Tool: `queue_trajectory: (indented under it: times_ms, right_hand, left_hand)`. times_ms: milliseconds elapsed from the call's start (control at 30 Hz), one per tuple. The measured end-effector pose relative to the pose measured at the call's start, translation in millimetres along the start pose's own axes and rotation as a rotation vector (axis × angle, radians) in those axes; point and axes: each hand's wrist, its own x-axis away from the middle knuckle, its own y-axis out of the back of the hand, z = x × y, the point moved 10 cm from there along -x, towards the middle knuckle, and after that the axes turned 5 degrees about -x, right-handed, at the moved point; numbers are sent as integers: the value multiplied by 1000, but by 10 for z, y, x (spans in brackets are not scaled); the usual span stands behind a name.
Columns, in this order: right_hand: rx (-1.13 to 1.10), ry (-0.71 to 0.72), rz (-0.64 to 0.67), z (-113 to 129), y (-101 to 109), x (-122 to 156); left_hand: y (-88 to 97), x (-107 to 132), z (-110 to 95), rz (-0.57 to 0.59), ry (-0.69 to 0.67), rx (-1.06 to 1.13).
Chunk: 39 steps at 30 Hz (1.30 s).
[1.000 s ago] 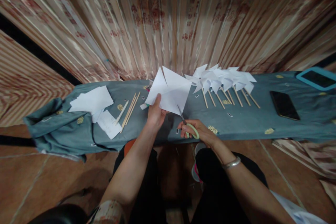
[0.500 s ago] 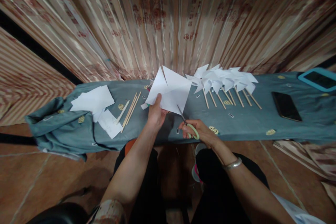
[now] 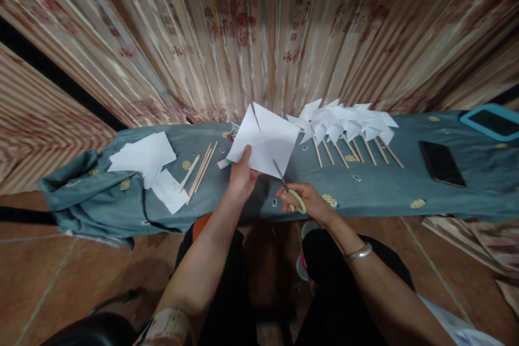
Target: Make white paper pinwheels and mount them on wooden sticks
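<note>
A square white sheet of paper (image 3: pixel 270 138) is pinched in my left hand (image 3: pixel 242 174), thumb on top and fingers underneath. One slit runs inward from its far corner. My right hand (image 3: pixel 304 203) grips green-handled scissors (image 3: pixel 299 203), whose blades lie on the near right corner of the sheet, pointing toward its middle. Both hands are above the cloth-covered table's near side. Just left of the sheet, partly hidden by it, are small items I cannot make out.
To the right lie several white paper pinwheels (image 3: pixel 348 121) on wooden sticks, then a black phone (image 3: pixel 441 163) and a blue-framed device (image 3: pixel 497 121). On the left are wooden sticks (image 3: pixel 205 166), a white pen-like stick (image 3: pixel 189 173) and a stack of white paper (image 3: pixel 141 152). A curtain (image 3: pixel 259 32) hangs behind.
The sheet and my left hand have shifted slightly to the right. The scissors stay at the sheet's near right corner, with little visible movement.
</note>
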Motion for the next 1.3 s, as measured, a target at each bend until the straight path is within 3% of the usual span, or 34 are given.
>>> queue_trajectory:
  times_ms: [1300]
  right_hand:
    - [-11,22,-86,-31,114,-49]
  left_hand:
    - [-21,37,130,34,31,-78]
